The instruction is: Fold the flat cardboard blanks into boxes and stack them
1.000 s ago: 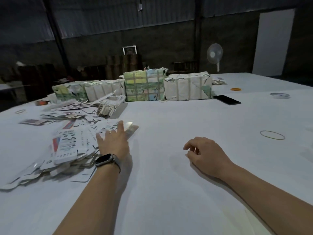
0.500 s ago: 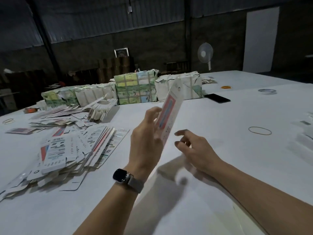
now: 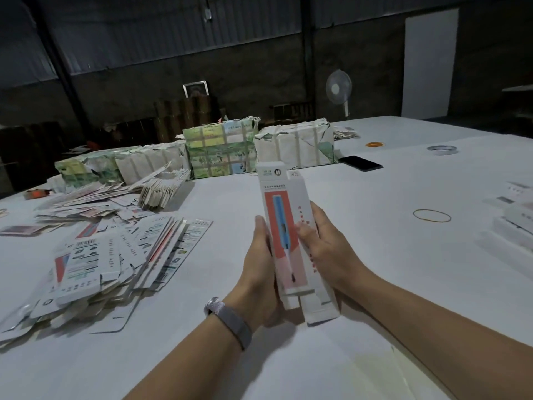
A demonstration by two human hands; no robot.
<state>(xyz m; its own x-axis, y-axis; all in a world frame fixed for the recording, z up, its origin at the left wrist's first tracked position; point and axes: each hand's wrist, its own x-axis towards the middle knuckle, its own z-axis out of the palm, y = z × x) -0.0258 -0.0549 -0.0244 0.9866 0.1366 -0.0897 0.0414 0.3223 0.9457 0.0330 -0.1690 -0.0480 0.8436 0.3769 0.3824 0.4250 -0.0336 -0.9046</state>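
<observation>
A long narrow cardboard blank (image 3: 284, 226), white with a red panel and a blue pen picture, stands nearly upright above the white table (image 3: 375, 192), partly opened into a sleeve. My left hand (image 3: 259, 272) grips its left edge. My right hand (image 3: 326, 249) grips the right side, thumb pressed on the front panel. The end flaps at top and bottom hang open. A loose heap of flat blanks (image 3: 109, 255) lies on the table to my left. Folded white boxes (image 3: 516, 223) lie at the far right edge, blurred.
Wrapped bundles (image 3: 222, 151) stand in a row at the back of the table. A black phone (image 3: 360, 163), a tape roll (image 3: 442, 150) and a yellow rubber band (image 3: 431, 215) lie to the right. A fan (image 3: 339, 89) stands behind.
My left hand lifted one blank off the heap and brought it to the middle. My right hand came up from the table and took hold; the blank now stands opened between both hands.
</observation>
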